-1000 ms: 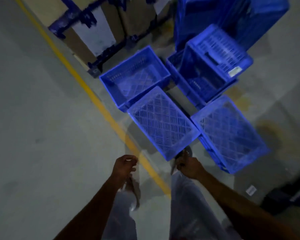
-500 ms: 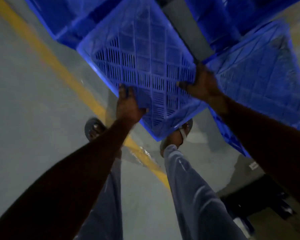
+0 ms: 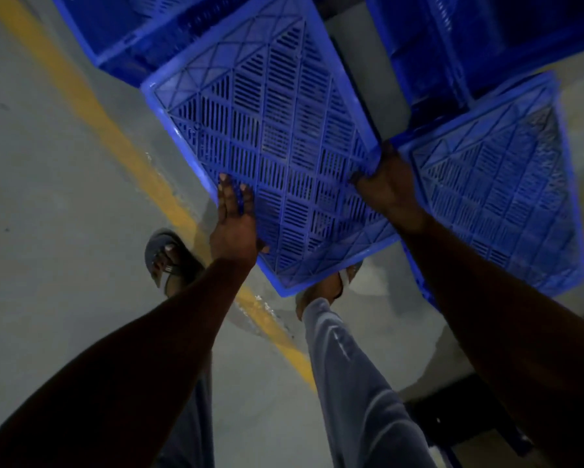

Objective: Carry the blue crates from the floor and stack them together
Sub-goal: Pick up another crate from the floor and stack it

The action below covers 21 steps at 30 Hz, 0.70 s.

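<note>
An upturned blue crate with a slotted lattice bottom lies in front of my feet. My left hand lies on its near-left edge, fingers stretched over the rim. My right hand grips its near-right edge with curled fingers. A second upturned blue crate sits just to the right, close against my right hand. More blue crates, open side up, stand behind at the top left and top right.
A yellow floor line runs diagonally under the crate and between my sandalled feet. Grey concrete floor spreads to the left. A dark object lies at the lower right.
I have bent down from standing and both hands have come onto the nearest upturned crate. Since half a second ago the right hand has curled tighter on its edge.
</note>
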Each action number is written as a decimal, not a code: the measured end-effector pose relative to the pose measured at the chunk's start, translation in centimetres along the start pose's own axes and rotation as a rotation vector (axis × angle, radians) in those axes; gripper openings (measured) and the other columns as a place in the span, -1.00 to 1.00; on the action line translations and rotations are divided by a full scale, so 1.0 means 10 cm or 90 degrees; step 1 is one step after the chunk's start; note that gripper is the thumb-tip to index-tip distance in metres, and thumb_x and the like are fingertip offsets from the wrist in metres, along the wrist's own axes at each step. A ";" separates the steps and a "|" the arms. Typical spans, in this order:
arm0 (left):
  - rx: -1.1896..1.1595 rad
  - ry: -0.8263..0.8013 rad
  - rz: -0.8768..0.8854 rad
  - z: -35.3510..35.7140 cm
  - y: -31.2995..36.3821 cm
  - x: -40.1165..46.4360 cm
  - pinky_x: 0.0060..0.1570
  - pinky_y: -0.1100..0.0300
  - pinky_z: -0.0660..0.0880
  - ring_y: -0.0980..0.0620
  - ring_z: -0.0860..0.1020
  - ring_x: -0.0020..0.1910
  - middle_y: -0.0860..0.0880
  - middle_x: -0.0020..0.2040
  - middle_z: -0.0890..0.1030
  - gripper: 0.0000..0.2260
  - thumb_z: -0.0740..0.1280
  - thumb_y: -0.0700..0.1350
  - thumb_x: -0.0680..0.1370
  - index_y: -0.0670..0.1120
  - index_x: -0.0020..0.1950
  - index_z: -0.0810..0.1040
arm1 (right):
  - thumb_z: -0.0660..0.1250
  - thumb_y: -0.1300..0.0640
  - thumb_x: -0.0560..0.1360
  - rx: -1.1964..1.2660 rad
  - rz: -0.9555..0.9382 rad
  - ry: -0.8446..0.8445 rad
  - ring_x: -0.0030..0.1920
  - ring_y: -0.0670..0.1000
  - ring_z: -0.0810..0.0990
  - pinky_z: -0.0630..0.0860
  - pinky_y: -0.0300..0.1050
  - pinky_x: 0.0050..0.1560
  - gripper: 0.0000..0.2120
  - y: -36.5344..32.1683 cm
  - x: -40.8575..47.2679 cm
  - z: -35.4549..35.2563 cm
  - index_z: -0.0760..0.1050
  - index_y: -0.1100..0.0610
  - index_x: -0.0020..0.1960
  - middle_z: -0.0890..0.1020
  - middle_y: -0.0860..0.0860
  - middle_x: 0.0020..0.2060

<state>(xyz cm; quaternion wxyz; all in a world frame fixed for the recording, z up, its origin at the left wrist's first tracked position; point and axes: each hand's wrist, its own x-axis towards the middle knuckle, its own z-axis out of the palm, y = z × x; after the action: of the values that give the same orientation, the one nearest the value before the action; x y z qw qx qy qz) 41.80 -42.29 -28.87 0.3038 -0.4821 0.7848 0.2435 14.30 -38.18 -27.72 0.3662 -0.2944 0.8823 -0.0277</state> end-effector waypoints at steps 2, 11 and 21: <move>-0.017 0.014 0.014 0.02 -0.14 -0.05 0.28 -0.22 0.53 -0.27 -0.30 0.64 -0.27 0.64 -0.36 0.20 0.55 0.22 0.42 -0.13 0.68 -0.26 | 0.32 0.01 0.44 -0.043 -0.027 0.017 0.12 0.27 0.59 0.48 0.03 0.01 -0.51 -0.05 -0.18 -0.06 0.48 0.22 0.29 0.60 0.21 0.08; -0.257 0.073 0.038 0.22 -1.03 -0.29 0.39 -0.21 0.45 -0.28 0.12 0.64 -0.28 0.68 -0.05 0.06 0.35 0.37 0.30 -0.18 0.66 0.20 | 0.38 0.13 0.42 -0.035 -0.195 0.108 0.00 0.27 0.63 0.54 0.03 -0.10 -0.77 -0.51 -1.18 0.03 0.57 0.09 0.08 0.63 0.20 -0.03; -0.941 0.188 -0.284 -0.58 -0.57 -0.84 0.36 -0.06 0.52 -0.04 0.54 0.41 0.01 0.45 0.53 -0.09 0.54 0.39 0.35 0.03 0.59 0.38 | 0.39 0.09 0.47 -0.119 -0.287 -0.038 -0.06 0.24 0.64 0.58 0.08 -0.21 -0.64 -1.40 -2.36 0.71 0.56 0.02 0.27 0.59 0.10 0.06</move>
<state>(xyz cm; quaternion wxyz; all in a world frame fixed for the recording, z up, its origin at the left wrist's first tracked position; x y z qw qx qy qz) 48.49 -43.41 -19.37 -0.1614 -0.7327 0.3362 0.5692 39.20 -35.79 -14.31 0.3477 -0.5169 0.7820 -0.0182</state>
